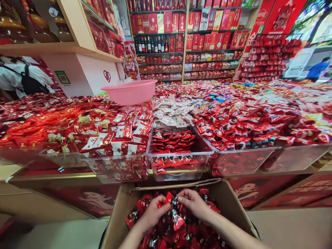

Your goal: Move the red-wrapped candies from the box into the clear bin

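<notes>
Both of my hands are inside an open cardboard box [240,211] full of red and black wrapped candies [181,238]. My left hand [156,211] pinches a red candy packet [168,198] between thumb and fingers. Close beside it, my right hand [190,201] has its thumb and fingertips pressed together on the dark wrapped pieces; what exactly it grips is too small to make out. A red and white packet [178,220] hangs just below the hands. Directly beyond the box stands a clear plastic bin [178,176], partly filled with neat rows of similar red packets [173,141].
Heaped clear bins [116,173] of wrapped sweets line the counter on both sides. White packets [172,110] and a pink plastic basin [131,92] sit behind. Shelves [184,41] of bottles and red boxes fill the back wall. A person [26,77] stands far left, another [318,69] far right.
</notes>
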### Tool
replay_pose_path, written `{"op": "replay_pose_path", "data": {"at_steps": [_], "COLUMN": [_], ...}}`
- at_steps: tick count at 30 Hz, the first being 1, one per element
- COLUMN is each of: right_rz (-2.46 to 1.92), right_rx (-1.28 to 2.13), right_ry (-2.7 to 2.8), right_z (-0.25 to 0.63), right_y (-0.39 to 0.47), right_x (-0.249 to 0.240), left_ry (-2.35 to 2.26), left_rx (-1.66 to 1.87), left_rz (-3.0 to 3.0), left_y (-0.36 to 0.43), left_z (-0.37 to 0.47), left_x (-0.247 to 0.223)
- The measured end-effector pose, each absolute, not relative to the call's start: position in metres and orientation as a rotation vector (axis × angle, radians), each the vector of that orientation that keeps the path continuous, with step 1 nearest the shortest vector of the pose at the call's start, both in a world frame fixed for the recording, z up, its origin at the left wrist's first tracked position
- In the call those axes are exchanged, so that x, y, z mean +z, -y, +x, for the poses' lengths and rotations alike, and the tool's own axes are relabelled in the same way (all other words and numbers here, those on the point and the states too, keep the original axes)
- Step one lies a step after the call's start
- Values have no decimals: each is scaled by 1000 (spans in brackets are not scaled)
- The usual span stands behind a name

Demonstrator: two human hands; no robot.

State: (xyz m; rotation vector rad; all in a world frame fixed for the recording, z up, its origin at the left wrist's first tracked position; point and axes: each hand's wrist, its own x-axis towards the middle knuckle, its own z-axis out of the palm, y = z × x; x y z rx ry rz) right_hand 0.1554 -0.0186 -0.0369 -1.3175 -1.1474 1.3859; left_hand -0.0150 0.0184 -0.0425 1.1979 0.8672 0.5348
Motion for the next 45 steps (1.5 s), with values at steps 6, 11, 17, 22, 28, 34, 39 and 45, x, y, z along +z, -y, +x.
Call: {"op": "replay_pose_path", "data": {"at_steps": [6, 11, 17, 22, 28, 34, 39, 45], "right_rz": [-1269, -1329, -1328, -1160, -1207, -864, -1250, -1735], "right_rx": [1465, 1428, 1067, 763, 323, -154, -592, -751], "right_ry": [997, 1008, 1549, 2177, 2359, 2310, 2133, 2415], "right_z": [157, 155, 155, 157, 158, 163, 183, 198], "right_y": [22, 21, 29, 37, 36, 49, 4, -96], "right_x": [-33, -39, -21, 11, 14, 101, 191, 207], "left_ry": [-875, -864, -870, -835, -752, -760, -752, -736], "left_rx": [523, 529, 549, 490, 483, 463, 429, 449], "left_rz": [1153, 1145, 1060, 973, 976, 1055, 1099, 1195], "left_y": [-18, -16, -18, -24, -22, -23, -23, -25], "left_z": [-15, -15, -16, -20, -24, -26, -27, -32], "left_x": [-44, -41, -43, -49, -47, -52, -59, -59]}}
